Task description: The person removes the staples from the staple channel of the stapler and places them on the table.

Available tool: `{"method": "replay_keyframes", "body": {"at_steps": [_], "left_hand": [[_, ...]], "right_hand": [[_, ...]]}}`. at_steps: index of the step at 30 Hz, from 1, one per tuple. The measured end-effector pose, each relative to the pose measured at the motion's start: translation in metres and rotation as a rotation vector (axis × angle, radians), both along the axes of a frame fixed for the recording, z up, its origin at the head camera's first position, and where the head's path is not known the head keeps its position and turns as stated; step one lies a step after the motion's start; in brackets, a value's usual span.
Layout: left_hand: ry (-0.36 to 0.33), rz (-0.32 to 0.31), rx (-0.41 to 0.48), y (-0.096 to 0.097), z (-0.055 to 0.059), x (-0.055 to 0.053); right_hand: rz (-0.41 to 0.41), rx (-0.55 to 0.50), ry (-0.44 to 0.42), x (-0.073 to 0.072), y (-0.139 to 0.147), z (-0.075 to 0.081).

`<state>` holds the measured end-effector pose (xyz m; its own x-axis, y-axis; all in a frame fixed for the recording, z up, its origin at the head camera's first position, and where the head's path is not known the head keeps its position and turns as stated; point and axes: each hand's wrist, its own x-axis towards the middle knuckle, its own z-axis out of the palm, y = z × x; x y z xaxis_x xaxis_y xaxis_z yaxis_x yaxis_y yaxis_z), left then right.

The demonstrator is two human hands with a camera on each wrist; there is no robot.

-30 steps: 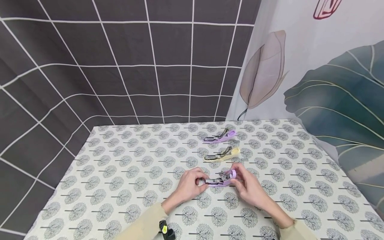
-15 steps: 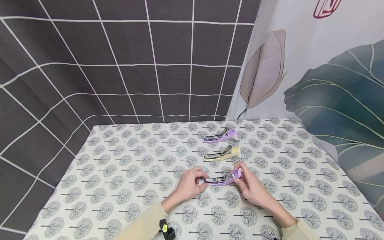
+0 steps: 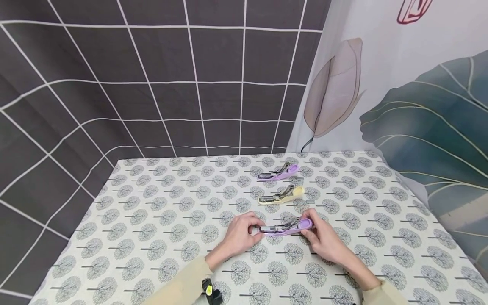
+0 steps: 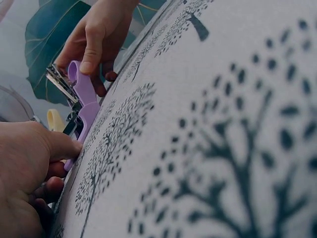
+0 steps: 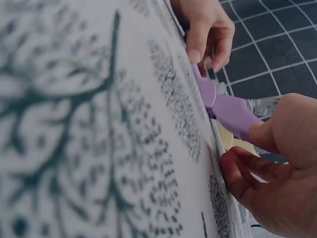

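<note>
A purple stapler [image 3: 287, 230] lies lengthwise in front of me on the tree-print cloth, swung wide apart with its metal parts showing on top. My left hand [image 3: 243, 234] pinches its left end between thumb and fingers. At the other end, my right hand [image 3: 323, 238] holds the rounded purple cover by thumb and fingertips. In the left wrist view the cover [image 4: 85, 89] tilts up from the base beneath the right thumb. The right wrist view shows the right thumb [image 5: 265, 134] pressed against the purple cover.
Behind the hands lies a yellow stapler [image 3: 282, 198], opened out the same way. Farther back is a second purple stapler [image 3: 280, 173], also opened. A patterned cloth [image 3: 160, 237] covers the table, with a dark grid curtain [image 3: 171, 101] behind it.
My right hand has moved a little to the right and lowered the purple cover outward, so the stapler lies longer and flatter. The left hand keeps its place at the left end.
</note>
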<state>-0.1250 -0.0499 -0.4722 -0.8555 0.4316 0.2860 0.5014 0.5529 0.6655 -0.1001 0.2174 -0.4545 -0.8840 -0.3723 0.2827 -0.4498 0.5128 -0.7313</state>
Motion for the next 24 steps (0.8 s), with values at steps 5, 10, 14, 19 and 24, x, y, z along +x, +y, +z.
{"method": "replay_keyframes", "body": {"at_steps": [5, 10, 14, 19, 24], "left_hand": [[-0.005, 0.0, 0.002, 0.0, 0.0, 0.0], [-0.009, -0.002, -0.003, 0.0, 0.0, -0.001], [-0.007, -0.006, -0.001, 0.001, -0.001, -0.002], [-0.006, -0.004, -0.001, -0.001, -0.001, -0.002], [-0.014, -0.005, 0.009, 0.0, -0.003, -0.001]], "right_hand": [[-0.002, -0.003, -0.019, 0.001, 0.001, -0.001], [-0.087, -0.034, -0.021, 0.005, 0.001, 0.003], [-0.275, -0.101, 0.082, 0.011, 0.0, 0.012], [-0.301, -0.237, 0.315, 0.017, -0.013, 0.022], [-0.091, -0.391, 0.013, 0.029, -0.037, 0.025]]}}
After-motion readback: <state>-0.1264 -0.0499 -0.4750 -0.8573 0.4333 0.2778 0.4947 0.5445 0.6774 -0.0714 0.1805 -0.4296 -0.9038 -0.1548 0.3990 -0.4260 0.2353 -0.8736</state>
